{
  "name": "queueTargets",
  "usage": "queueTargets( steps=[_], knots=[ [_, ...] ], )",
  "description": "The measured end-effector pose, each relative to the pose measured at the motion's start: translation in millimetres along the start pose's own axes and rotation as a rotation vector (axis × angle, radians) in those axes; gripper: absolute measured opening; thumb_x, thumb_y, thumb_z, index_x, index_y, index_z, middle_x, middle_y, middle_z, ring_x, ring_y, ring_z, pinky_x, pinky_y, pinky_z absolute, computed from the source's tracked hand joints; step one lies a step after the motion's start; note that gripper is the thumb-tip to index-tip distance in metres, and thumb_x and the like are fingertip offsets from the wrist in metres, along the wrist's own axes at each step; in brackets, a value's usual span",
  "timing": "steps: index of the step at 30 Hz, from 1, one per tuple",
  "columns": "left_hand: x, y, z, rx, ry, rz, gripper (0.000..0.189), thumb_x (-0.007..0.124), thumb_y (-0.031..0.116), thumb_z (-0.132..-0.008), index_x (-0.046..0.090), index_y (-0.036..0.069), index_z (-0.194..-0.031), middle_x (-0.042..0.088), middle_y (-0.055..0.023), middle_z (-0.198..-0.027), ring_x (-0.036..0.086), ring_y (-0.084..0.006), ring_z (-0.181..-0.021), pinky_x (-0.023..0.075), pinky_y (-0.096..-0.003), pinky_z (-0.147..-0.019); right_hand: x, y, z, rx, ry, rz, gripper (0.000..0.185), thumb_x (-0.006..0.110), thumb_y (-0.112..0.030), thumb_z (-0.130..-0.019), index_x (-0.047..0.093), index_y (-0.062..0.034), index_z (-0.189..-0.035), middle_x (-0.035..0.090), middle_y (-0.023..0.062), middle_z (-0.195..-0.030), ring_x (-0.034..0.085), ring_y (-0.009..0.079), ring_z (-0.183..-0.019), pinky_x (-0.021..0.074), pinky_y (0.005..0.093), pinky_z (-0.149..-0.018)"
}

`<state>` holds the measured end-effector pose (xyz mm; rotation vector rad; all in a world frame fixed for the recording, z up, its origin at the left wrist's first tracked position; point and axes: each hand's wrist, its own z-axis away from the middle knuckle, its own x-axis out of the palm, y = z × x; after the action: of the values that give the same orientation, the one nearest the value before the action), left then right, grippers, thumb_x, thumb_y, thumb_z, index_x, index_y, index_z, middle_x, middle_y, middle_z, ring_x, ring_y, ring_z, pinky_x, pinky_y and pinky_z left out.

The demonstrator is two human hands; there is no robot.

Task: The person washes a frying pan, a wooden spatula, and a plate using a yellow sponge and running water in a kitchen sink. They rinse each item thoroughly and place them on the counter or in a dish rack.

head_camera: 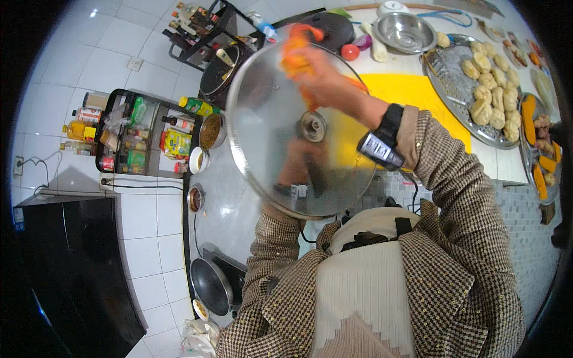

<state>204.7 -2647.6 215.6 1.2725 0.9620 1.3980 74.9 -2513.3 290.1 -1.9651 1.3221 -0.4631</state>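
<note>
A large round glass lid (pixel 264 134) with a metal rim is raised and tilted before me. My right hand (pixel 313 67), blurred, grips an orange cloth (pixel 295 53) at the lid's upper part; some of the cloth hangs down over the glass. My left forearm passes behind the lid's lower edge. My left hand (pixel 304 154) shows dimly through the glass, just below the round metal fitting (pixel 313 126) at the lid's middle, and supports the lid from behind; its fingers are partly hidden. A yellow sheet (pixel 398 94) lies on the counter behind the lid.
Shaped dough pieces (pixel 497 98) sit on a perforated metal tray (pixel 447 94) at right, near a steel bowl (pixel 405 33). A tomato (pixel 350 52) lies by an onion (pixel 363 42). At left are a dark pot (pixel 219 78), a condiment rack (pixel 150 168) and a frying pan (pixel 210 286).
</note>
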Motion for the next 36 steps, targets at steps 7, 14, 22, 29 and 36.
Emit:
queueTargets(
  steps=[7,14,22,29,36],
  knots=[
    [-31,3,-8,0.018,0.41,0.177,0.013,0.049,0.01,-0.082,0.054,0.005,-0.094,0.058,-0.0075,-0.076,0.056,-0.0174,-0.059,0.0487,-0.0308,-0.055,-24,-16,105,-0.047,-0.867,-0.1,0.03,0.051,0.001,-0.077,0.055,-0.006,-0.106,0.056,0.0155,-0.11,0.052,0.0317,-0.106,0.0389,0.0377,-0.096],
    [-53,28,3,0.128,0.666,-0.157,0.052,0.049,-0.008,-0.063,0.046,0.006,-0.113,0.049,-0.0049,-0.071,0.043,-0.014,-0.049,0.0362,-0.0279,-0.042,-105,-7,79,0.697,-0.34,-0.329,0.032,0.049,0.006,-0.082,0.052,-0.0057,-0.112,0.056,0.0026,-0.104,0.056,0.0135,-0.092,0.0466,0.0251,-0.081],
    [-37,28,18,0.109,0.726,-0.166,0.054,0.048,-0.009,-0.063,0.047,0.008,-0.114,0.05,-0.005,-0.073,0.044,-0.014,-0.049,0.0361,-0.0268,-0.042,-25,-39,93,0.044,-0.22,-0.072,0.031,0.064,0.0,-0.079,0.054,-0.0051,-0.109,0.047,0.0127,-0.118,0.051,0.0248,-0.108,0.0437,0.0326,-0.091],
    [-24,24,27,0.236,0.722,-0.572,0.049,0.051,-0.009,-0.067,0.051,0.009,-0.113,0.056,-0.0054,-0.077,0.056,-0.0208,-0.061,0.0458,-0.0291,-0.055,-33,-36,36,-0.064,-0.116,0.166,0.023,0.068,-0.006,-0.079,0.058,-0.002,-0.099,0.049,0.0132,-0.105,0.051,0.0271,-0.099,0.0426,0.0336,-0.086],
    [5,45,55,0.524,0.52,-1.395,0.054,0.06,-0.005,-0.065,0.056,0.016,-0.115,0.059,-0.0085,-0.083,0.061,-0.0271,-0.068,0.0484,-0.0399,-0.061,-50,37,-33,-0.041,-0.224,0.507,0.024,0.068,-0.022,-0.082,0.062,-0.0037,-0.097,0.055,0.016,-0.094,0.055,0.0329,-0.09,0.045,0.0374,-0.078]
  ],
)
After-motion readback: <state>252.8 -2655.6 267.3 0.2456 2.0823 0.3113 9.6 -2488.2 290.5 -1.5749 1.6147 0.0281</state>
